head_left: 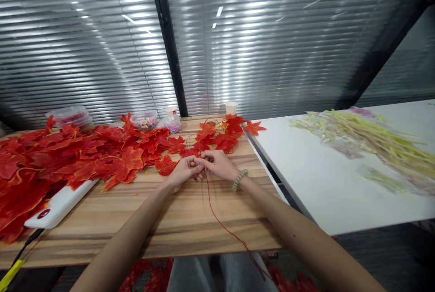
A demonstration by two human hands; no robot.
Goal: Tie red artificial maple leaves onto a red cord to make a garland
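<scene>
Over the middle of the wooden table, my left hand (186,169) and my right hand (217,163) meet with fingertips pinched together. Between them runs a thin red cord (211,203), which trails down over the table's front edge toward my lap. Both hands are closed on this cord; the exact spot they pinch is hidden by the fingers. A beaded bracelet (239,179) circles my right wrist. Just beyond the hands lie red artificial maple leaves (224,140), with thin stems or cord looping among them.
A large pile of red maple leaves (81,151) covers the left side, partly over a white power strip (64,203). Bead tubs (146,121) and a paper cup (231,108) stand behind. A gap separates the wooden table from a white table (326,183) holding yellow-green strips (380,140).
</scene>
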